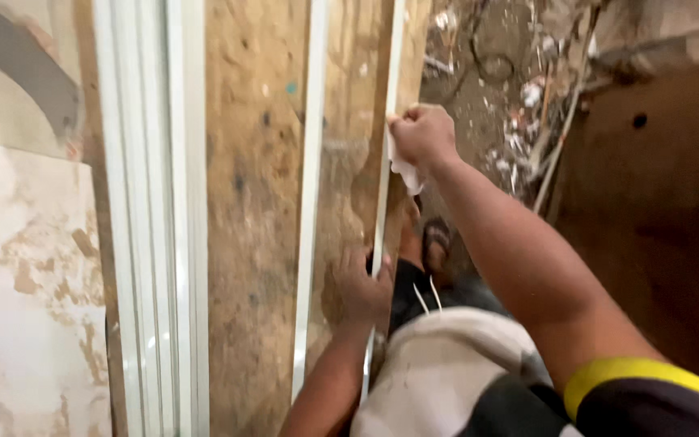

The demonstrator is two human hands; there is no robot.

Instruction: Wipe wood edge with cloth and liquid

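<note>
My right hand (424,133) grips a crumpled white cloth (404,171) and presses it against the right edge of a long white frame strip (383,194) that runs down a rough wooden board (256,202). My left hand (359,290) lies lower down, its fingers flat on the glassy panel (345,162) beside the same strip. A second white strip (311,202) runs parallel to the left of the panel.
A wider white ribbed frame (151,226) stands at the left against a stained, peeling wall (26,267). Debris, sticks and wires (527,89) litter the dirt ground at the upper right. A brown board (657,210) stands at the right. My sandalled foot (436,241) shows below.
</note>
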